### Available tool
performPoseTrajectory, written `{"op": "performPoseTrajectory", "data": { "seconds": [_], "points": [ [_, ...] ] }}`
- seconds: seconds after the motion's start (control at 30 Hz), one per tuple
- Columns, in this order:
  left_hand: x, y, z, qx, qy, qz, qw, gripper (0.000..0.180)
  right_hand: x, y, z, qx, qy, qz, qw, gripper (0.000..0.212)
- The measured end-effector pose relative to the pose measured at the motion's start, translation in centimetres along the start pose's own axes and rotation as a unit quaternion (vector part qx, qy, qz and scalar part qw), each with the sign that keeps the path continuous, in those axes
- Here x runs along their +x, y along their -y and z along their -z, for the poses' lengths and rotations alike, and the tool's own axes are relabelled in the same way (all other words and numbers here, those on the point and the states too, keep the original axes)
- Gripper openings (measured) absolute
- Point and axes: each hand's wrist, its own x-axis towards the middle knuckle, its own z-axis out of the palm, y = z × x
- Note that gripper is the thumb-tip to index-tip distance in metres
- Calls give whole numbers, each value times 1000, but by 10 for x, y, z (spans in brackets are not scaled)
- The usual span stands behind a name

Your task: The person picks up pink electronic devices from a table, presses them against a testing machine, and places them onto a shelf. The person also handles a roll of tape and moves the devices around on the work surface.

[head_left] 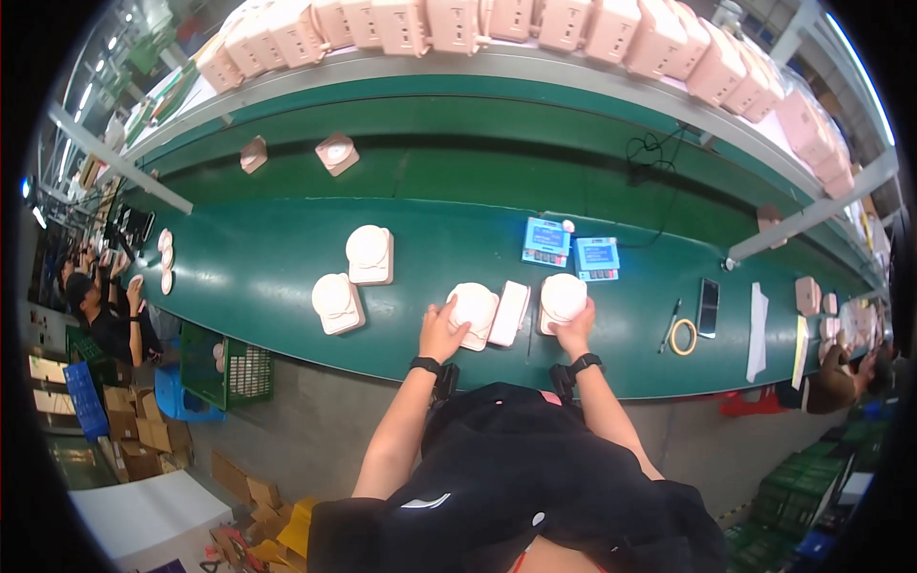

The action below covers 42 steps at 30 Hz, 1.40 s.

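Note:
On the green bench in front of me, my left hand (439,331) is wrapped round the left side of a pale pink device with a round white top (472,307). A matching round-topped device (562,297) is gripped at its right edge by my right hand (575,329). Between the two stands a slimmer pale pink block (511,313), touched by neither hand as far as I can see. Just beyond my right hand are a blue meter with a lit screen (546,239) and a second blue meter (598,257).
Two more round-topped devices, one farther (370,254) and one nearer (337,303), stand left of my hands. To the right lie a pen (671,325), a yellow ring (683,337), a phone (708,307) and a white strip (757,334). Overhead, a shelf (535,65) carries several pink units. Co-workers sit at both ends.

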Motion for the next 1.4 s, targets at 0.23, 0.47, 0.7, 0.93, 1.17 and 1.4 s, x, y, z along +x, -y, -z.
{"op": "performPoseTrajectory", "data": {
  "seconds": [0.23,0.47,0.7,0.93,1.17,1.4],
  "points": [
    [-10,15,-16,-36,12,31,999,66,1,-4,0,-17,3,-1,1000,105],
    [-8,18,-15,-43,23,28,998,66,-16,33,6,-154,-10,-16,988,107],
    [-12,21,-21,-99,5,60,993,77,-5,31,25,-136,69,2,988,102],
    [-7,22,-15,-33,51,40,997,79,1,-20,38,399,299,-134,856,68],
    [-4,20,-12,-38,55,49,997,72,-3,3,38,54,214,31,975,75],
    [-4,0,-10,-105,100,64,987,68,-23,76,21,-80,67,63,993,94]
  ]
}}
